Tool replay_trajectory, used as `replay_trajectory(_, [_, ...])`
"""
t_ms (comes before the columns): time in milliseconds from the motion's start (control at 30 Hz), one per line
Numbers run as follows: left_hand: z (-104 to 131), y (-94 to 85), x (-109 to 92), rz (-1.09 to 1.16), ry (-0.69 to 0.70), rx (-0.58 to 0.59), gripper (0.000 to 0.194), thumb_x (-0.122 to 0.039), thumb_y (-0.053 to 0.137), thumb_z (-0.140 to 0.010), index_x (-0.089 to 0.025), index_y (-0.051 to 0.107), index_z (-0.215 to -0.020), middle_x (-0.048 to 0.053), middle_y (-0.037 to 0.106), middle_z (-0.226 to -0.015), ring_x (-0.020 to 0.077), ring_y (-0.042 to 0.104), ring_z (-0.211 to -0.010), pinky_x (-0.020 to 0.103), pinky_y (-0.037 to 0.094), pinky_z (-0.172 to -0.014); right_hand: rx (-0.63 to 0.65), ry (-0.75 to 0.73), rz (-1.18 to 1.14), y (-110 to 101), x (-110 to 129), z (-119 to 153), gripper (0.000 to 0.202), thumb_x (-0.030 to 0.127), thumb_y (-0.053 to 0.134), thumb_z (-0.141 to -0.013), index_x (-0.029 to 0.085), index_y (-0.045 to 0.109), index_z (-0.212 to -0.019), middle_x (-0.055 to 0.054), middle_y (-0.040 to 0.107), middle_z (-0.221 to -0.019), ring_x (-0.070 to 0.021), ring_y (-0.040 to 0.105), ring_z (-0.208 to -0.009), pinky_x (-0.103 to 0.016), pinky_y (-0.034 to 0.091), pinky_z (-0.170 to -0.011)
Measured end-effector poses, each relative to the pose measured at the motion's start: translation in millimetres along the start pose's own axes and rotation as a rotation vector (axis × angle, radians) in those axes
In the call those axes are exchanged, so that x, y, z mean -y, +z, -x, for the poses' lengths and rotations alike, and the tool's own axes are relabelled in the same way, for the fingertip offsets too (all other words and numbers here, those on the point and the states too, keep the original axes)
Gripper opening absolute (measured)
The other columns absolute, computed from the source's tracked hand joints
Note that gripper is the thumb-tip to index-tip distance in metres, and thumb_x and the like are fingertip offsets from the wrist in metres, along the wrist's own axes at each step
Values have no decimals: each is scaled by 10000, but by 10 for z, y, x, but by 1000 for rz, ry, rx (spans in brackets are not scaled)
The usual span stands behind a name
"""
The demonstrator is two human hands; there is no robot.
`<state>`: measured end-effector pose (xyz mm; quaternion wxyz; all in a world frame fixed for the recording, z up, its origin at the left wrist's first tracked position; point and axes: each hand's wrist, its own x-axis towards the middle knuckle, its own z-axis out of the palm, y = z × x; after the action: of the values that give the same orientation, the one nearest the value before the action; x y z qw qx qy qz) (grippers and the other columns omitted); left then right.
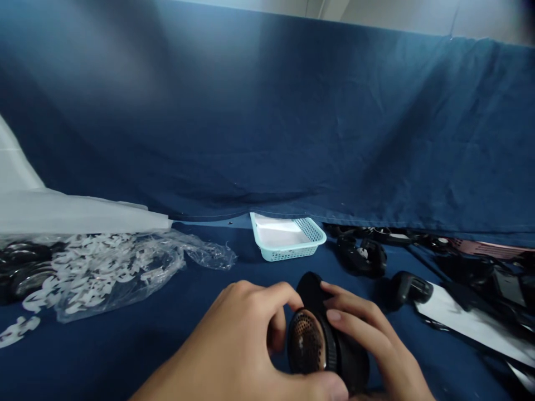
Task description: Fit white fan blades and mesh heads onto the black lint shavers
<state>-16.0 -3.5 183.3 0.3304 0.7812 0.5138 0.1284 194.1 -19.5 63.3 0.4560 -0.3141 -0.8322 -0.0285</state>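
A black headphone ear cup [308,341] with a perforated, copper-coloured oval face is tilted up close to the camera, low in the middle of the head view. My left hand [246,340] curls around its left side, index fingertip at the upper rim and thumb along the bottom. From the right, my right hand [371,334] lays its fingers over a dark soft-looking part [311,287] behind the face and grips the cup. The right thumb and the underside of the cup are hidden.
A light blue basket [290,253] with white sheets inside stands ahead. Clear plastic bags [146,278] with many white cut-out pieces lie left, beside black rings [31,273]. Black headset-like parts [363,256] and a white board [472,317] crowd the right. A blue cloth [267,122] hangs behind.
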Motion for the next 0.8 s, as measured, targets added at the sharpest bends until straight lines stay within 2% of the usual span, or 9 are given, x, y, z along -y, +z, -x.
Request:
replay_trajectory(100, [-47, 80, 58, -31, 28, 13, 298, -523, 677, -664, -235, 631, -720, -26, 650, -704, 205, 600, -752, 260, 425, -623, -29, -32, 26, 23, -8, 28, 420, 361, 441, -1006, 192, 423, -1390, -115, 483, -1263, -263, 450, -1329, -347, 434, -1095])
replay_trajectory(167, [-82, 133, 94, -89, 61, -22, 334, -548, 602, -724, -219, 595, -669, -13, 626, -651, 194, 579, -678, 263, 403, -576, -40, -38, 32, 46, -21, 76, 418, 325, 463, -994, 183, 434, -1387, -126, 487, -1261, -287, 459, -1317, -387, 462, -1073])
replay_trajectory(300, [-124, 191, 141, -158, 116, -31, 434, -580, 490, -828, -198, 590, -648, 21, 611, -626, 198, 575, -612, 269, 382, -515, -14, 39, 21, 89, -41, 159, 572, 185, 622, -862, 237, 425, -1396, -125, 507, -1280, -353, 486, -1294, -479, 496, -1032])
replay_trajectory(367, [-128, 179, 160, -115, 147, -40, 399, -556, 506, -851, -190, 658, -810, 46, 666, -756, 235, 618, -706, 290, 434, -563, 0, 108, -9, 103, -39, 158, 701, 141, 698, -769, 268, 410, -1396, -120, 510, -1306, -366, 515, -1269, -475, 516, -1011])
replay_trajectory(433, [-123, 142, 174, -16, 210, -43, 413, -489, 624, -812, -223, 643, -1128, 58, 685, -1044, 276, 635, -893, 335, 495, -701, -20, 179, -60, 112, -26, 129, 766, 138, 744, -703, 280, 412, -1379, -119, 511, -1320, -362, 554, -1228, -443, 541, -981])
replay_trajectory(500, [-118, 94, 179, 87, 300, 27, 669, -383, 773, -712, -315, 534, -1332, 26, 593, -1300, 282, 606, -1053, 361, 495, -862, -60, 253, -95, 117, -8, 92, 756, 120, 732, -684, 283, 421, -1354, -109, 528, -1303, -337, 585, -1191, -411, 549, -966])
replay_trajectory(533, [-116, 72, 177, 122, 335, 72, 743, -327, 819, -668, -355, 522, -1349, 1, 557, -1355, 272, 591, -1101, 353, 479, -918, -75, 275, -100, 119, -1, 78, 741, 103, 712, -688, 285, 424, -1345, -103, 534, -1294, -324, 589, -1187, -400, 544, -970])
replay_trajectory(633, [-114, 24, 155, 171, 359, 104, 678, -214, 844, -647, -391, 611, -1258, -48, 589, -1313, 230, 581, -1130, 315, 446, -984, -72, 259, -93, 127, 5, 76, 727, 81, 683, -701, 282, 422, -1349, -96, 524, -1307, -301, 566, -1219, -374, 515, -1009])
replay_trajectory(800, [-100, 2, 105, 177, 277, 41, 456, -339, 832, -665, -309, 687, -1096, -39, 683, -1075, 207, 631, -948, 308, 487, -873, -47, 201, -99, 137, -23, 121, 744, 126, 719, -715, 269, 412, -1378, -101, 484, -1351, -299, 529, -1263, -345, 496, -1034])
